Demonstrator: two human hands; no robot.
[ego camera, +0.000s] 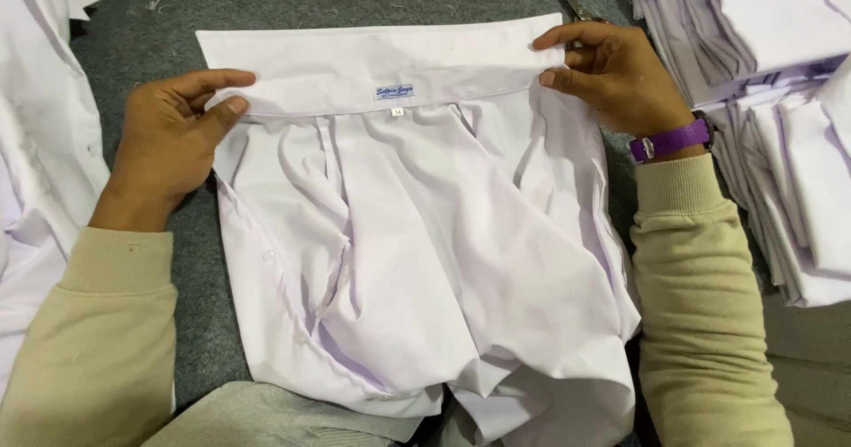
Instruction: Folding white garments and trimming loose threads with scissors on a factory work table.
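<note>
White shirt [425,261]: you have it spread flat on the grey felt surface, collar band stretched straight at the far edge, body rumpled, small label centred.

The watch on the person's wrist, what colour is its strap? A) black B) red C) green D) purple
D: the watch has a purple strap and sits on the right hand's wrist, just above the beige sleeve cuff, while that hand pinches the white shirt's collar.
</note>
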